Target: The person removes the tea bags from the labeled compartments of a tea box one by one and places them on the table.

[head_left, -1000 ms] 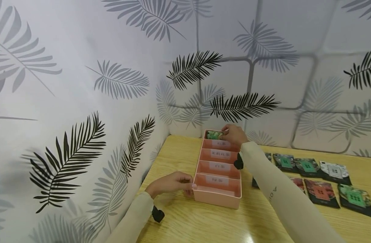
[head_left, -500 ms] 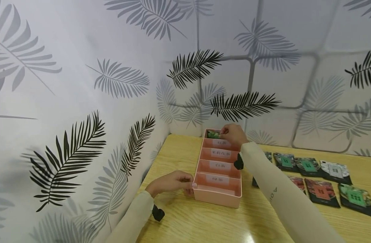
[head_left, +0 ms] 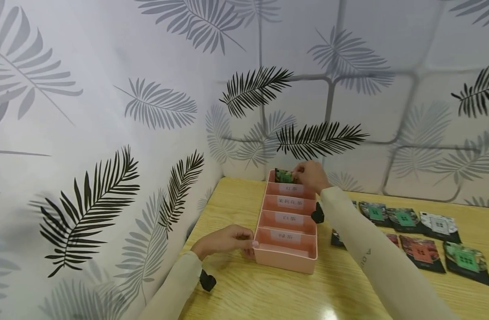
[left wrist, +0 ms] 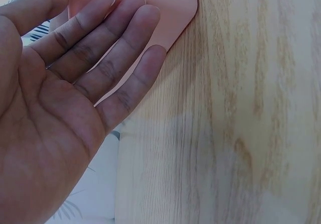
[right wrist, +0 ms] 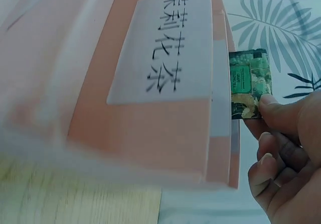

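A pink divided box with white labels stands on the table. At its far compartment my right hand pinches a small dark-green tea packet between thumb and fingers. The right wrist view shows the packet upright behind the box's dividers, the thumb on its lower edge and the other fingers curled below. My left hand lies at the near left corner of the box. Seen from the left wrist, its fingers are loosely extended against the outer pink wall.
To the right, several tea packets lie in rows on the wooden table, among them a red one, a green one and a white one. A leaf-patterned wall borders the table behind and at the left.
The right hand has risen slightly and shifted right, and more of the green packet shows above the far compartment. The left hand and the box have stayed nearly still.
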`<state>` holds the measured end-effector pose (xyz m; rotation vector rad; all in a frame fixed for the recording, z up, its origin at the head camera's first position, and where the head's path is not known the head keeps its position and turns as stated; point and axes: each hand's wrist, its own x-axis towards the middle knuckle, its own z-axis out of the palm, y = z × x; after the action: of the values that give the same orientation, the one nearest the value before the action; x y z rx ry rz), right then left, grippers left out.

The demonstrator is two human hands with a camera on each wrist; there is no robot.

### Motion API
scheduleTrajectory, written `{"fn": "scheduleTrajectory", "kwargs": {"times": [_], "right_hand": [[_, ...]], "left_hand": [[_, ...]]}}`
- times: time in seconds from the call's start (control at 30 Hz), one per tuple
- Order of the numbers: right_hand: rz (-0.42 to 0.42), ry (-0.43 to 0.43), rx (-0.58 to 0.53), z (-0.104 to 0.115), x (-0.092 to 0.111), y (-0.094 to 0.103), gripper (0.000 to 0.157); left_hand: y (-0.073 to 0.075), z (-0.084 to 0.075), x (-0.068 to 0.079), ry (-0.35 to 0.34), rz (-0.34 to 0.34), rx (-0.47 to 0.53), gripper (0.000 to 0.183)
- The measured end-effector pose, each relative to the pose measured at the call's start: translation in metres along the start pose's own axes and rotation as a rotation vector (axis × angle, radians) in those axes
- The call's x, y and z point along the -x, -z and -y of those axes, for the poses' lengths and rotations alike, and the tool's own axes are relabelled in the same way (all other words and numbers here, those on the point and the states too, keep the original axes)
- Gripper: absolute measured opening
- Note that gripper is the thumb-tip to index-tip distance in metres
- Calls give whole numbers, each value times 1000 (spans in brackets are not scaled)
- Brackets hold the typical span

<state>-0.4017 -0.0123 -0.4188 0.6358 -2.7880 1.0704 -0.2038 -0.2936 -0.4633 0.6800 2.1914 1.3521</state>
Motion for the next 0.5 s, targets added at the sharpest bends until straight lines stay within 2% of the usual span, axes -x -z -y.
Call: {"fn": "scheduleTrajectory", "kwargs": {"times": [0.2,0.5], "right_hand": [[-24,22,-12,-6,5,15,17],[-119,86,14,-11,16,39,18]], "left_hand": [[0,0,-1,-9,7,0,30],[1,-1,0,-9,22,19,28]]}}
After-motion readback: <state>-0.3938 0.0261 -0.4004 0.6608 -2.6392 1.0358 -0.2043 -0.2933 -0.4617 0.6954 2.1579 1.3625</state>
